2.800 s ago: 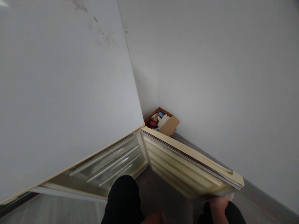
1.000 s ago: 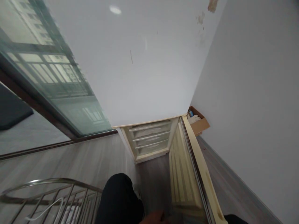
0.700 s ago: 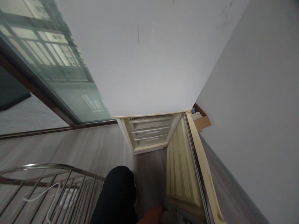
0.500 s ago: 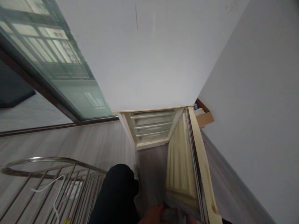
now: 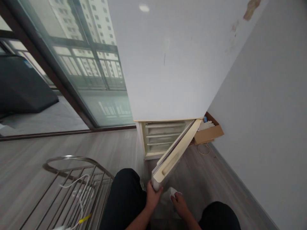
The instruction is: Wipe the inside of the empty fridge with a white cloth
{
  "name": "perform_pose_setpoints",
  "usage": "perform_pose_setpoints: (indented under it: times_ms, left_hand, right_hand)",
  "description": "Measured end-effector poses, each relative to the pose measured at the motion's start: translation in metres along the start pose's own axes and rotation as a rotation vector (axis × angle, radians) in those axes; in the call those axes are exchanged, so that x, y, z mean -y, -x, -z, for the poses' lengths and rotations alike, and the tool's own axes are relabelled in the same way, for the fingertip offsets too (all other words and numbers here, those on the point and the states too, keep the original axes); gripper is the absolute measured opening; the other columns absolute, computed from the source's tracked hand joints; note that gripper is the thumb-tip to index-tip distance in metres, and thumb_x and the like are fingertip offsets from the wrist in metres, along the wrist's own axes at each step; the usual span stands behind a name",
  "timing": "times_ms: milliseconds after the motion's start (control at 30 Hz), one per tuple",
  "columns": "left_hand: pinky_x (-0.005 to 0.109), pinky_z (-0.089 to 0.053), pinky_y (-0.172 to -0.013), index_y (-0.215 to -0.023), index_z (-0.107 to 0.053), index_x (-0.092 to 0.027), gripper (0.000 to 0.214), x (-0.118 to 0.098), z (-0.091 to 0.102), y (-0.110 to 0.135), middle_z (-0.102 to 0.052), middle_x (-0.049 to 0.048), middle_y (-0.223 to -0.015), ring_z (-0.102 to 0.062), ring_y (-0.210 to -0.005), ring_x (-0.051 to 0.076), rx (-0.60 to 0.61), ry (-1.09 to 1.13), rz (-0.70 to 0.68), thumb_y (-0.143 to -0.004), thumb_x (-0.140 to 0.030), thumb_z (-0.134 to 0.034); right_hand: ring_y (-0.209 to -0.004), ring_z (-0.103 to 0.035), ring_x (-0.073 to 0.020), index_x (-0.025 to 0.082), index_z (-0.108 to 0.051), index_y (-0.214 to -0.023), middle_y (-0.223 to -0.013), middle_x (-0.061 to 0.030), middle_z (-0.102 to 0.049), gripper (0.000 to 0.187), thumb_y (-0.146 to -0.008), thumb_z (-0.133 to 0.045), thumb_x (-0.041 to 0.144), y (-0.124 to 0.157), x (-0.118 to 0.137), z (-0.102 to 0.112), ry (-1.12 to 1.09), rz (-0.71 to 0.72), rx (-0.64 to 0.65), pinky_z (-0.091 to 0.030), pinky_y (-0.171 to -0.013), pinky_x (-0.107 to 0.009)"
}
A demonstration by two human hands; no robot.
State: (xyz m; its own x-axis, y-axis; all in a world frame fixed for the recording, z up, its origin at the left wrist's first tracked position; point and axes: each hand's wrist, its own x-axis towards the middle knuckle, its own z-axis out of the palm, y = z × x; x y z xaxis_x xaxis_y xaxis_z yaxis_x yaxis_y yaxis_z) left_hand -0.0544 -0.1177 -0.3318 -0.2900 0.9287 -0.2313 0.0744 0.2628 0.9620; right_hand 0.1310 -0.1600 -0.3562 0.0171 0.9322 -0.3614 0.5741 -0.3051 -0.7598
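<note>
Left hand fingers grasping freezer door edge; right hand apparently clenched on white cloth.

- Black trousers covered both knees, plain, without markings.
- Forearms were bare, sleeves out of view.
- Left hand and right hand were bare.

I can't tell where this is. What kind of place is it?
Probably a room in a flat: a tall white fridge, its lower door in the left hand, and a glass sliding door facing apartment blocks.
</note>
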Motion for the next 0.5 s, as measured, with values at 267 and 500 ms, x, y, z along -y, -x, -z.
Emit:
perform_pose_setpoints:
  times_ms: [267,500]
  left_hand:
    - [0.043,-0.031,-0.12,-0.144,-0.035,-0.015,0.082,-0.015,0.023,-0.035,-0.04,0.0218,-0.155,-0.037,-0.146,0.031,-0.124,0.167,0.041,-0.076,-0.047,-0.069]
    - [0.038,-0.021,-0.125,-0.156,-0.022,-0.027,0.082,-0.046,0.023,-0.055,-0.023,0.0072,-0.167,-0.025,-0.153,0.022,-0.118,0.37,0.132,-0.088,-0.045,-0.061]
  right_hand:
    - [-0.091,-0.062,-0.0223,0.02,-0.046,-0.079,-0.094,-0.014,-0.067,0.034,-0.086,-0.033,0.051,0.014,-0.007,0.007,0.171,0.011,0.056,-0.044,-0.086,-0.033]
    - [-0.086,-0.065,-0.0254,0.019,-0.052,-0.082,-0.089,-0.0161,-0.068,0.055,-0.081,-0.026,0.068,0.056,-0.025,0.025,0.098,-0.09,-0.012,-0.048,-0.082,-0.036]
